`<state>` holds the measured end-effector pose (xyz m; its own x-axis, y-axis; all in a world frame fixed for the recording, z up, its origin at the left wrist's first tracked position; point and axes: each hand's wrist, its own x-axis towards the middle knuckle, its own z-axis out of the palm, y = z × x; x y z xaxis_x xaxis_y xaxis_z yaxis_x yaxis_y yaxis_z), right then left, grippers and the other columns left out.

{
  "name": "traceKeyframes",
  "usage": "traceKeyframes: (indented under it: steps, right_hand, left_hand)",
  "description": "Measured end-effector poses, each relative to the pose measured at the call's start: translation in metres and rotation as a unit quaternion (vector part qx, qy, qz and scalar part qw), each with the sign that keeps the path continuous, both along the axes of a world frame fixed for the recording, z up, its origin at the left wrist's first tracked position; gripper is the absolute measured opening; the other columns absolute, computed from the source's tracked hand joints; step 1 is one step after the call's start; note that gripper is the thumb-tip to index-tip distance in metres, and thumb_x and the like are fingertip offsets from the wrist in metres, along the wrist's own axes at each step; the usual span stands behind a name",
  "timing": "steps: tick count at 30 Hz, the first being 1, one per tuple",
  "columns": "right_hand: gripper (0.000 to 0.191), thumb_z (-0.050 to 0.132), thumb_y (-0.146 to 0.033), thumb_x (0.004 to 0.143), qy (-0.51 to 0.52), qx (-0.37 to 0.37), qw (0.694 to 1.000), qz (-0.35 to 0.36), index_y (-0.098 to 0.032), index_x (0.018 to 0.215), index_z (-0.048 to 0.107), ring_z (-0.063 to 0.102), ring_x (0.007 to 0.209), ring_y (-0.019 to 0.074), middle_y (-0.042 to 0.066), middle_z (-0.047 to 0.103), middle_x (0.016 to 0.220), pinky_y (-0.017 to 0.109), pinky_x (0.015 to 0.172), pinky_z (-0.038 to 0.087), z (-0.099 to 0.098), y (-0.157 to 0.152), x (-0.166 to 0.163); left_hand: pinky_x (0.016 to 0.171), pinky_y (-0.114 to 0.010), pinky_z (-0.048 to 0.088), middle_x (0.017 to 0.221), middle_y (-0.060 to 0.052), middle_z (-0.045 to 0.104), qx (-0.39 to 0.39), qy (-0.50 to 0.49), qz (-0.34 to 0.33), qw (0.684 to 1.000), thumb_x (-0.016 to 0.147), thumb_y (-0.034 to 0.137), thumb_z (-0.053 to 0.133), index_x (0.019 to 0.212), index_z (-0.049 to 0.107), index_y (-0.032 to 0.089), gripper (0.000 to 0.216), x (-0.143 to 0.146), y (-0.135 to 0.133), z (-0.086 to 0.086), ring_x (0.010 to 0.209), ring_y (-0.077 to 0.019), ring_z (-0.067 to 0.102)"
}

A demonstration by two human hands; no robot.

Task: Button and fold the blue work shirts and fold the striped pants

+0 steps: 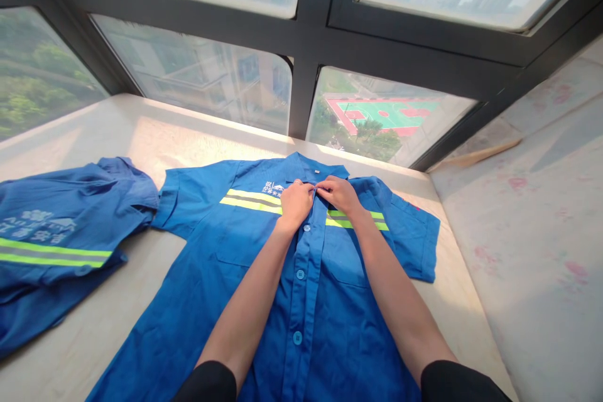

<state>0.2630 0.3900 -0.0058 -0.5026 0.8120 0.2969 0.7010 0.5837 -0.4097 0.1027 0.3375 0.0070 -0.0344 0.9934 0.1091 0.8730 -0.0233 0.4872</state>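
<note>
"My left hand point(296, 200) was curled shut. It pinched the front edge of the blue shirt point(264, 276), just under the collar point(301, 166)."

"And your right hand?"

"My right hand point(338, 193) pinched the other front edge. The two hands met at the fingertips, on the middle strip, next to the yellow stripe point(249, 200)."

"Why so close together?"

"I think because the two edges meet there. Both sides had to be held at one small spot."

"Where did the shirt lie?"

"Flat on the pale ledge point(141, 138) under the window point(207, 81). Its front was up, its sleeves were spread out, and its collar pointed away from me. Lying that way, its buttons point(300, 274) showed in a row down the middle. The lower ones looked done up."

"Was anything else there?"

"A second blue shirt point(61, 232) lay bunched up on the left, close to the first shirt's sleeve. I could not tell if they touched. A pale spotted pad point(532, 232) was on the right, clear of both hands."
</note>
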Motion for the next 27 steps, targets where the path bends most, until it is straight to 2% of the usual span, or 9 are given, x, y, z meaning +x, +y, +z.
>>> traceKeyframes:
  steps: [3, 6, 10, 14, 18, 22, 24, 27]
  right_hand:
    - [0.018, 0.063, -0.031, 0.092, -0.024, -0.016, 0.999, 0.016, -0.024, 0.095, 0.079, 0.062, 0.080, 0.0171, 0.004, 0.068, 0.084, 0.025, 0.069, 0.043, 0.004, 0.002, 0.006]
    - [0.018, 0.063, -0.029, 0.091, -0.034, -0.021, 0.999, 0.023, -0.024, 0.097, 0.079, 0.062, 0.080, 0.0173, 0.004, 0.068, 0.085, 0.025, 0.070, 0.044, 0.007, 0.000, 0.010]
    - [0.025, 0.057, -0.019, 0.090, -0.004, 0.013, 0.999, 0.037, -0.023, 0.106, 0.076, 0.063, 0.090, 0.0188, 0.006, 0.067, 0.099, 0.026, 0.078, 0.048, 0.009, -0.006, 0.010]
    - [0.026, 0.053, -0.019, 0.091, 0.027, 0.059, 0.997, 0.029, -0.021, 0.106, 0.075, 0.064, 0.093, 0.0198, 0.008, 0.067, 0.103, 0.028, 0.080, 0.050, 0.008, -0.012, 0.006]
    - [0.028, 0.049, -0.025, 0.097, 0.058, 0.095, 0.994, 0.005, -0.025, 0.107, 0.075, 0.065, 0.092, 0.0191, 0.007, 0.069, 0.101, 0.027, 0.079, 0.050, 0.007, -0.016, 0.003]
    - [0.030, 0.051, -0.038, 0.099, 0.041, 0.096, 0.994, -0.004, -0.025, 0.100, 0.078, 0.063, 0.079, 0.0178, 0.006, 0.066, 0.087, 0.026, 0.070, 0.049, 0.005, -0.016, 0.003]
    - [0.031, 0.051, -0.041, 0.099, 0.040, 0.082, 0.996, 0.016, -0.026, 0.100, 0.078, 0.061, 0.077, 0.0179, 0.005, 0.064, 0.083, 0.027, 0.070, 0.049, 0.003, -0.014, 0.003]
    - [0.032, 0.046, -0.036, 0.101, 0.081, 0.070, 0.992, 0.066, -0.027, 0.108, 0.076, 0.062, 0.085, 0.0194, 0.006, 0.064, 0.089, 0.031, 0.077, 0.051, 0.000, -0.012, 0.003]
  left_hand:
    - [0.082, -0.031, 0.047, 0.105, -0.008, 0.070, 0.008, -0.028, -0.006, 1.000, 0.092, 0.029, 0.055, 0.101, 0.076, 0.025, 0.023, 0.000, 0.003, -0.002, 0.095, -0.0233, 0.067]
    - [0.082, -0.030, 0.048, 0.095, -0.006, 0.074, 0.020, -0.128, 0.006, 0.992, 0.088, 0.024, 0.061, 0.092, 0.077, 0.023, 0.016, -0.003, 0.007, -0.002, 0.092, -0.0222, 0.068]
    - [0.078, -0.029, 0.050, 0.084, -0.004, 0.076, 0.027, -0.262, 0.012, 0.965, 0.082, 0.022, 0.065, 0.083, 0.076, 0.020, 0.011, -0.009, 0.011, -0.001, 0.082, -0.0198, 0.070]
    - [0.076, -0.028, 0.052, 0.085, -0.006, 0.077, 0.038, -0.343, 0.013, 0.939, 0.079, 0.020, 0.068, 0.087, 0.076, 0.015, 0.012, -0.009, 0.012, 0.001, 0.080, -0.0187, 0.070]
    - [0.078, -0.028, 0.053, 0.086, -0.006, 0.077, 0.055, -0.358, 0.020, 0.932, 0.080, 0.021, 0.067, 0.088, 0.076, 0.016, 0.013, -0.007, 0.011, -0.001, 0.081, -0.0186, 0.070]
    - [0.078, -0.029, 0.054, 0.087, -0.007, 0.077, 0.045, -0.380, 0.020, 0.924, 0.080, 0.020, 0.067, 0.087, 0.076, 0.015, 0.013, -0.006, 0.013, -0.007, 0.082, -0.0197, 0.071]
    - [0.079, -0.030, 0.055, 0.088, -0.008, 0.077, 0.039, -0.399, 0.020, 0.916, 0.078, 0.019, 0.067, 0.087, 0.076, 0.014, 0.013, -0.007, 0.015, -0.010, 0.083, -0.0198, 0.071]
    - [0.079, -0.029, 0.055, 0.087, -0.008, 0.077, 0.029, -0.423, 0.022, 0.906, 0.079, 0.018, 0.066, 0.087, 0.076, 0.014, 0.014, -0.008, 0.017, -0.012, 0.082, -0.0194, 0.071]
